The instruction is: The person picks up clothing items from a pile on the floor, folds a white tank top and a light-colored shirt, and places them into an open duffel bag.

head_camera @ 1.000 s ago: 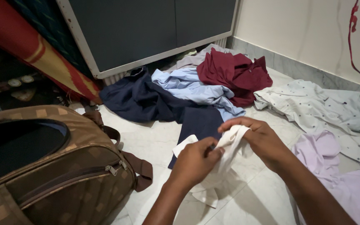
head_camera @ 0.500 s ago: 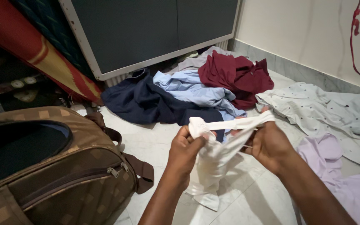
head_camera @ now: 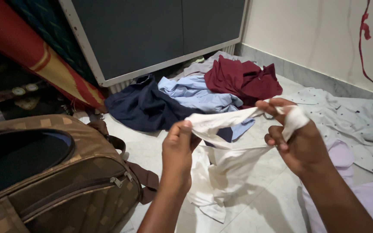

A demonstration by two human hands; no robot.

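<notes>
Both my hands hold a white cloth garment (head_camera: 221,168) above the floor. My left hand (head_camera: 177,151) pinches its top edge at the left. At the right, my right hand (head_camera: 296,136) grips the other end, with some cloth wrapped over its fingers. The edge is stretched taut between the two hands and the rest hangs down to the tiles.
A brown checked bag (head_camera: 52,172) lies open at the left. Clothes are strewn on the white tiled floor (head_camera: 255,203): a navy garment (head_camera: 139,105), a light blue shirt (head_camera: 195,95), a maroon shirt (head_camera: 240,80), a white dotted shirt (head_camera: 346,114) and a lilac shirt (head_camera: 368,194). A grey cupboard (head_camera: 152,30) stands behind.
My hands have moved apart, pulling the bunched white garment open between them. The right hand has shifted right and slightly up; more of the cloth now hangs down.
</notes>
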